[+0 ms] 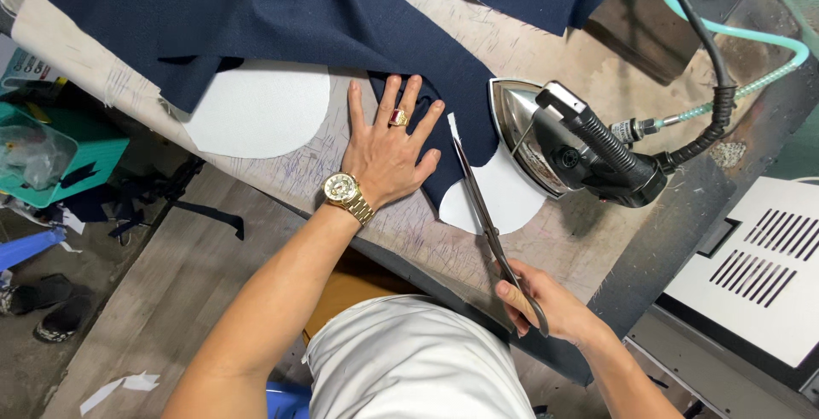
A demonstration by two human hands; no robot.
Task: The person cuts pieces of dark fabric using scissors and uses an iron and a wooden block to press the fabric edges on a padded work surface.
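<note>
Worn padded worktable [426, 240] runs diagonally, cover scribbled with pen marks. Below-left of worktable: grey wood-plank floor [171, 299], paper scraps [119, 385], dark shoes [51, 308]. Left of worktable: teal plastic crate [77, 159]. Right of worktable: white vented machine housing [759, 265]. Light even, soft shadows.

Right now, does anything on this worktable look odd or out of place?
The steam iron lies tipped on its side beside the navy fabric, its metal soleplate facing the left hand. Paper scraps litter the floor.
</note>
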